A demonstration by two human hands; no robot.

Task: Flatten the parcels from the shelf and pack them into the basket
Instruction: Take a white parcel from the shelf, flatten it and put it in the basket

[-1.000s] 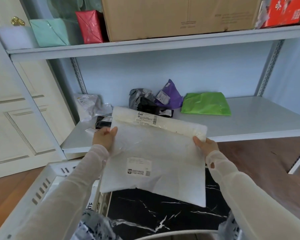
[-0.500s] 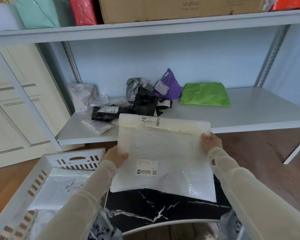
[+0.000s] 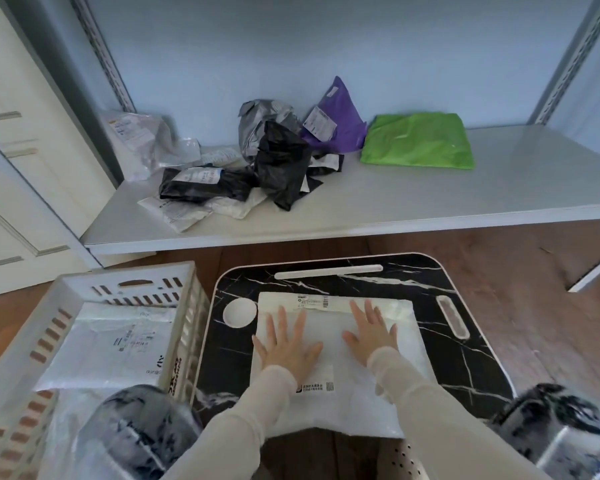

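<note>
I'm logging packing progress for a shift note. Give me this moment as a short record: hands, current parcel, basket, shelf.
left hand: flat, fingers spread, presses on the white parcel
right hand: flat, presses on the same parcel
white parcel: lies on the black marble-pattern table
basket: left of the table, holds a labelled white mailer
shelf: green parcel, purple parcel, black parcel in a crumpled heap

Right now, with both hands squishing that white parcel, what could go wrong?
The white parcel overhangs the black marble table at its near cut-out. It might slide off toward the person while the left hand and right hand press flat on it. Trapped air, if any, could also pop a seam.
</note>
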